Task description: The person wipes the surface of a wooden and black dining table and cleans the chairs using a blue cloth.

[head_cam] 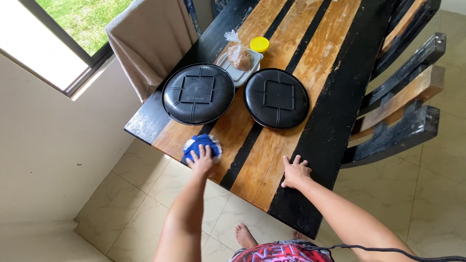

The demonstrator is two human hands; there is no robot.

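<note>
A crumpled blue cloth [202,145] is pressed flat under the left hand [201,160] near the striped wooden table's [310,73] front edge, below two round black lids [198,93], while the right hand [294,171] is rested open, bracing.

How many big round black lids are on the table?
2. One round black lid sits near the table's window-side edge, just beyond the left hand on its blue cloth. The other round black lid lies beside it, mid-table. None seem hidden.
</note>
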